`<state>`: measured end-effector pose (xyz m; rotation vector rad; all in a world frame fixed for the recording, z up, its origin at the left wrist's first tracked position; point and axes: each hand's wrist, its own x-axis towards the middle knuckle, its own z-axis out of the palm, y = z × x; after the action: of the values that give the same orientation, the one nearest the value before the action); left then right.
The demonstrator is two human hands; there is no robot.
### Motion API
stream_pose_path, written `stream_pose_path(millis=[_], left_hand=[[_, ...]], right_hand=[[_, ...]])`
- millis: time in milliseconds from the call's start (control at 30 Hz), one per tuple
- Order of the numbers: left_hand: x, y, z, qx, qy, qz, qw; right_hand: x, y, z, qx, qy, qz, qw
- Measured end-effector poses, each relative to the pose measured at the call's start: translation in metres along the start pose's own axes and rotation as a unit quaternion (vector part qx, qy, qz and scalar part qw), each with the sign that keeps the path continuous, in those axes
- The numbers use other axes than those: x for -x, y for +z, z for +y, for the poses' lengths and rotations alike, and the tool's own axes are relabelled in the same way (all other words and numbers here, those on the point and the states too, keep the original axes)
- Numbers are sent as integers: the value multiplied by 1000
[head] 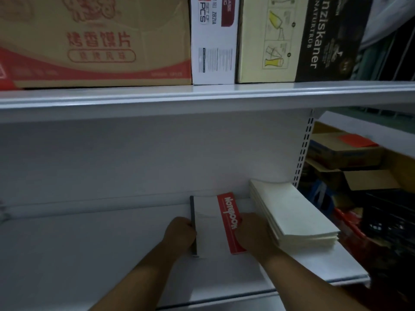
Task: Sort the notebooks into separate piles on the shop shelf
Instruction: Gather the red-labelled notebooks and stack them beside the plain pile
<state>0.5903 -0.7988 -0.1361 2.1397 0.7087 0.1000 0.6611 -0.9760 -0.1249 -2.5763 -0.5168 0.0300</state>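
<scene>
On the white shop shelf (pixel 89 243), just left of the cream stack, sits the notebook with the red "Notebook" band (pixel 215 225), lying flat with its dark spine on the left edge. Both hands are on it at once. The left hand (pixel 179 232) is curled up against the spine side, fingers pressed together along that edge, and the right hand (pixel 251 232) is clamped on the red band side, partly covering the lettering. My guess is that's a squaring-up grip: hold both long edges so the thing (could be more than one notebook, can't tell how thick from this angle) goes down straight and starts its own pile.

Right of that notebook, close but not quite touching as far as I can see, is the stack of plain cream notebooks (pixel 294 216), already neat and pushed back toward the shelf's rear panel. So one sort looks done and the red-band sort is getting its own spot.

Left of the notebook the shelf has plenty of room for more piles. Above it, the upper shelf carries a tan carton with red print (pixel 96 41), a white "PCS" box (pixel 213 41) and a beer glass box (pixel 292 39), all clear of the work.
</scene>
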Motion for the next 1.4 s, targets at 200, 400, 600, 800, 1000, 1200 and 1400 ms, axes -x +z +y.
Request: stream_pose_path(millis=[200,400,600,800,1000,1200,1400], left_hand=[[-4,-2,3,-174,19,-22,984],[1,-41,3,-354,97,-33,930],[27,-116,-23,-477,165,46,862],[74,-192,-85,-488,97,71,864],[131,-271,-152,-509,32,79,856],[193,-361,-222,-522,29,122,844],[242,-442,-291,-524,12,143,839]], right_hand=[[2,-3,-2,95,-44,-27,994],[-6,-6,-20,226,-92,-23,970],[-5,28,-78,204,-322,-39,924],[26,61,-176,163,-429,-114,881],[81,103,-273,173,-485,-168,841],[141,141,-374,181,-528,-173,812],[184,179,-460,194,-542,-145,805]])
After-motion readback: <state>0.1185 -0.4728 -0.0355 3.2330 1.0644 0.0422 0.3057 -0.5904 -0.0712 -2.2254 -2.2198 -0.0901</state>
